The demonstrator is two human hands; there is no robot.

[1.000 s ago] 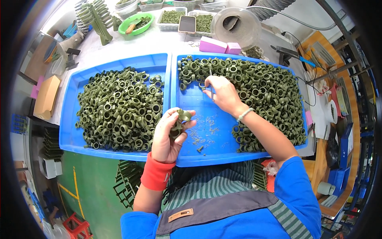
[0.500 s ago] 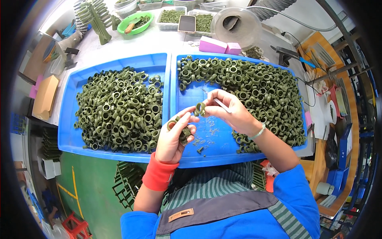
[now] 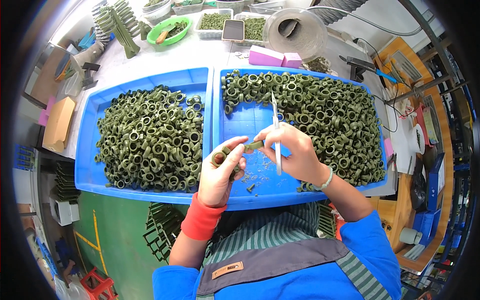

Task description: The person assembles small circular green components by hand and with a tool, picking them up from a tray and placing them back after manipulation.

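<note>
Over the right blue tray (image 3: 237,126), my left hand (image 3: 214,184), with a red wristband, is closed around a few dark green ring-shaped parts (image 3: 218,158). My right hand (image 3: 301,151) grips a slim silver scalpel (image 3: 276,122), its blade pointing away from me. Between the fingertips of both hands is one more green ring part (image 3: 255,145), seen edge-on. Many like parts (image 3: 330,107) line the tray's far and right sides. Shavings and a small bolt-shaped green piece (image 3: 250,188) lie on its floor beneath my hands.
A second blue tray (image 3: 82,165) to the left holds a big heap of green rings. Farther back are a phone (image 3: 233,30), a pink block (image 3: 265,56), a green basin (image 3: 187,23) and a wide duct mouth (image 3: 312,40). A cardboard box (image 3: 59,122) sits at left.
The scalpel has swung from lying slantwise across my right fingers to standing nearly straight, blade away. The ring at my fingertips has turned edge-on. My right hand has shifted slightly nearer.
</note>
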